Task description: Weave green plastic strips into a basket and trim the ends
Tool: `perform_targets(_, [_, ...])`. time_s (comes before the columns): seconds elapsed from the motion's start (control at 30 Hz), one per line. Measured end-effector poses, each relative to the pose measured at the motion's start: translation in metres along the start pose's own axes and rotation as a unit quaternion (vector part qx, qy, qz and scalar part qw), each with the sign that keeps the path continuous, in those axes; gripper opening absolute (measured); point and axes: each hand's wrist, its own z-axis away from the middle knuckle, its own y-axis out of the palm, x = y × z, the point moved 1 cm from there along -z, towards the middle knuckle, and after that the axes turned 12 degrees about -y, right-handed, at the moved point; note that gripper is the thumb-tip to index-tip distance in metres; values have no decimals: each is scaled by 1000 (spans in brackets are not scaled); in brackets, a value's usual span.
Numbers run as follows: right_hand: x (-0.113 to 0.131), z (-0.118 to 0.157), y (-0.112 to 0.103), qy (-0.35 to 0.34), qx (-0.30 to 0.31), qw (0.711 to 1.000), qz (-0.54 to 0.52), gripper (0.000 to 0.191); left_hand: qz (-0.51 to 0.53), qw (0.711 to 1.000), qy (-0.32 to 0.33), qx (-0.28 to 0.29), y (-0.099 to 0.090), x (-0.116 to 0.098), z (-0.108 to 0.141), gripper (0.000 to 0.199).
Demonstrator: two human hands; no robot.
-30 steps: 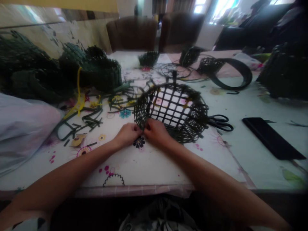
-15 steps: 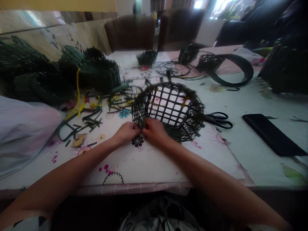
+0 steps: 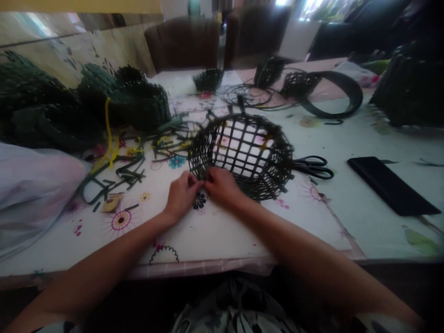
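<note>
A dark woven basket [image 3: 200, 155] with an open lattice bottom lies tipped toward me on the table, several strip ends poking out around its rim. At its near left edge my left hand [image 3: 182, 194] is closed in a pinch, thumb and fingertips at the rim. Right beside it, my right hand [image 3: 222, 186] is closed over the same edge, its knuckles in front of the weave. The fingertips of both hands almost meet, and the exact bit of strip between them is hidden. Black-handled scissors [image 3: 314, 166] lie against the basket's right side, blades out of sight.
Cut strips [image 3: 130, 173] and yellow ties [image 3: 110, 138] litter the table to the left, before several dark woven baskets [image 3: 145, 104]. A white plastic bag [image 3: 38, 194] sits at left. On the right lie a black phone-like slab [image 3: 391, 185] and a coiled band [image 3: 355, 99].
My left hand has turned more upright, its wrist lower and its fingers still at the rim. My right hand stays at the basket edge. The whole view has shifted slightly.
</note>
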Motion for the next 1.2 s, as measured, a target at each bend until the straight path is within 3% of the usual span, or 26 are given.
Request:
perform_targets(0.17, [-1, 0, -1, -6, 12, 1000, 9, 7, -58, 993, 105, 4, 2, 4, 1, 10])
perform_targets(0.37, [-3, 0, 0, -10, 6, 1000, 3, 9, -156, 949, 270, 45, -7, 10, -1, 15])
perform_targets(0.57, [-2, 1, 0, -14, -3, 1000, 3, 10, -188, 914, 359, -22, -15, 14, -7, 11])
perform_targets(0.67, [-3, 1, 1, -22, -9, 1000, -3, 10, -199, 892, 406, -14, -14, 18, -13, 18])
perform_targets(0.8, [-4, 0, 1, -25, -4, 1000, -12, 12, -172, 886, 429, 32, -11, 25, -18, 21])
perform_targets(0.97, [-5, -1, 1, -21, -2, 1000, -15, 11, -125, 899, 418, 38, -12, 29, -24, 17])
perform_targets(1.2, [-5, 1, 1, -31, -10, 999, -24, 13, -223, 829, 508, 63, -20, 24, -34, 19])
